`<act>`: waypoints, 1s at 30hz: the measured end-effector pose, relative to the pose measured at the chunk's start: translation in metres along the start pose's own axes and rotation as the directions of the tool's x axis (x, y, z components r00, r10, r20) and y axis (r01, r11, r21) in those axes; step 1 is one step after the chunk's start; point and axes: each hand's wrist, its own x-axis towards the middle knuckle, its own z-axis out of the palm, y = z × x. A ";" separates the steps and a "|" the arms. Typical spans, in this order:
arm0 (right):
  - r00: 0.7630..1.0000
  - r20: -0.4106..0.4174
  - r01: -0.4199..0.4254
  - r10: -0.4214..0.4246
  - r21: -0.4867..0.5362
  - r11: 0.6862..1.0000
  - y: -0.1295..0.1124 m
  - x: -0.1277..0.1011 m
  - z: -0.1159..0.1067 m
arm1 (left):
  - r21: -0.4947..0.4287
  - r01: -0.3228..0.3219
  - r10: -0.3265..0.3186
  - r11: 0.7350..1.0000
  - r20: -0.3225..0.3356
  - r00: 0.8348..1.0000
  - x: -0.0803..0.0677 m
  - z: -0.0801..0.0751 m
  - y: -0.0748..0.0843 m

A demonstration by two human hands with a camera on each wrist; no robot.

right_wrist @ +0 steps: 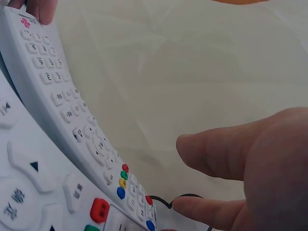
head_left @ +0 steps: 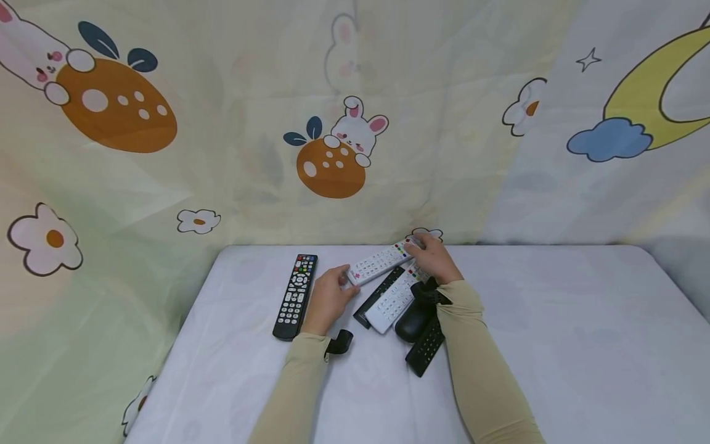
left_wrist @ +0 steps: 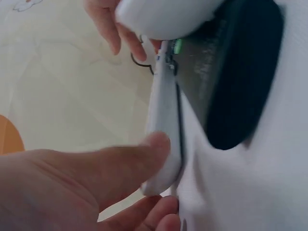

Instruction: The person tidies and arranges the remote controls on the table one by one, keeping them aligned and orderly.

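Observation:
My left hand (head_left: 328, 298) pinches the near end of a white remote control (head_left: 377, 265), with the thumb (left_wrist: 156, 149) on it and the other fingers round its end. The remote lies slanted, its coloured buttons toward the far right. At that far end is my right hand (head_left: 434, 258); in the right wrist view two fingers (right_wrist: 211, 151) stretch out beside the remote, while the rest of the hand is cut off. Directly in front lie a slim black remote (head_left: 366, 311) and a second white remote (head_left: 388, 305), side by side and partly overlapping.
A large black remote (head_left: 296, 296) lies left of my left hand. Under my right wrist are a rounded black thing (head_left: 412, 324) and a small black remote (head_left: 426, 351). The white-covered table (head_left: 554, 320) ends at a printed cloth (head_left: 249, 166) hanging behind.

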 end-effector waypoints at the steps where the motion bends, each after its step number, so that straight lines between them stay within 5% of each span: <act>1: 1.000 0.006 -0.005 0.004 0.003 1.000 0.000 0.000 0.001 | 0.004 -0.007 0.007 1.000 -0.001 1.000 0.000 0.000 0.000; 16: 0.998 0.062 0.003 0.000 -0.057 0.998 -0.010 0.000 0.007 | -0.042 0.018 -0.020 0.999 -0.049 0.999 0.003 0.000 0.000; 30: 0.998 0.028 0.057 -0.056 -0.034 0.998 -0.021 -0.007 0.013 | -0.012 -0.001 0.001 1.000 -0.059 0.998 -0.004 -0.024 0.005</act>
